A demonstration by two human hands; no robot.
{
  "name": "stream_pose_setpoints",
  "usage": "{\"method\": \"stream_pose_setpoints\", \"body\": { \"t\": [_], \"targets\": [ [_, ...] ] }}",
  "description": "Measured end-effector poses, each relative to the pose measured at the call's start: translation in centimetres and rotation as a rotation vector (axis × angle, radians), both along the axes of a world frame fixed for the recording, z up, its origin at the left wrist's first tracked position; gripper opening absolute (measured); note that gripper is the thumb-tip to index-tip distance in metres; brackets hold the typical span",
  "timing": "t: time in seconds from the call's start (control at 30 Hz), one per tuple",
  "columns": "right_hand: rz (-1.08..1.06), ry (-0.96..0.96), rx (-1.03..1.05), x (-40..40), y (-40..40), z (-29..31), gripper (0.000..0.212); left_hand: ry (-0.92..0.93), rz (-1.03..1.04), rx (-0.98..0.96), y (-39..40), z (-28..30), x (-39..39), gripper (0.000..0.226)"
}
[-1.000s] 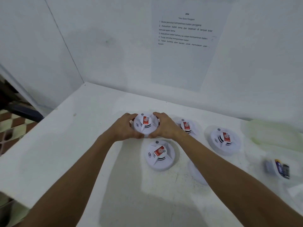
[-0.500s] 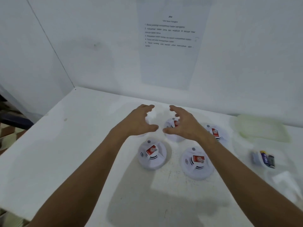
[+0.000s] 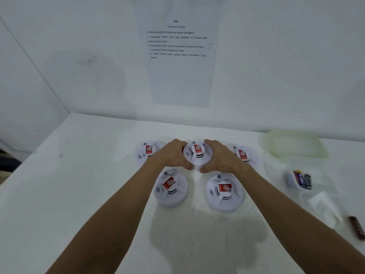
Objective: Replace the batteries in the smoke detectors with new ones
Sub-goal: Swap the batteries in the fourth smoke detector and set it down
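Several white round smoke detectors with red labels sit on the white table [image 3: 88,184]. My left hand [image 3: 171,155] and my right hand [image 3: 219,156] clasp the middle back detector [image 3: 197,153] from both sides. Other detectors lie at back left [image 3: 146,152], back right [image 3: 244,155], front left [image 3: 170,187] and front right [image 3: 224,192]. A small clear container of batteries [image 3: 301,179] stands at the right.
A translucent plastic tub [image 3: 294,144] rests at the back right by the wall. Crumpled clear wrapping [image 3: 324,206] and a dark battery-like object [image 3: 356,227] lie near the right edge. A printed instruction sheet [image 3: 177,52] hangs on the wall.
One second ago both hands held the back left detector. They let it go, moved right with fingers spread, and now close around the middle back detector.
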State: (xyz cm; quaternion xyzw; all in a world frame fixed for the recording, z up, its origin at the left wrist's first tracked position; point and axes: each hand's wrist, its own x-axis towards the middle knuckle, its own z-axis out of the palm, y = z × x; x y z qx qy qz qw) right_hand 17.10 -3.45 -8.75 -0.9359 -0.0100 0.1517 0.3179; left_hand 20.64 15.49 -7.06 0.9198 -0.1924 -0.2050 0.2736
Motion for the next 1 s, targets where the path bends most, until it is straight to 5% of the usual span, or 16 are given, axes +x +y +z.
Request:
{"method": "stream_pose_setpoints", "body": {
  "t": [0.17,0.37,0.5,0.77,1.0],
  "targets": [
    [0.048,-0.111,0.026,-0.5,0.5,1.0,0.105,-0.062,0.018,-0.060,0.1,0.9,-0.8,0.058],
    [0.124,-0.213,0.219,-3.2,0.8,4.4,0.105,-0.084,0.131,-0.374,1.0,5.4,-6.1,0.085],
    [0.155,-0.203,0.401,-6.4,-0.4,6.7,0.098,-0.052,0.279,-0.557,1.8,7.0,-10.2,0.060],
    [0.272,-0.084,0.797,-12.1,-4.5,7.7,0.094,0.060,0.168,-0.579,-1.1,8.3,-16.4,0.056],
    [0.273,-0.100,0.795,-14.7,-6.6,6.9,0.098,-0.041,0.220,-0.543,-3.4,8.4,-19.1,0.066]
  ]
}}
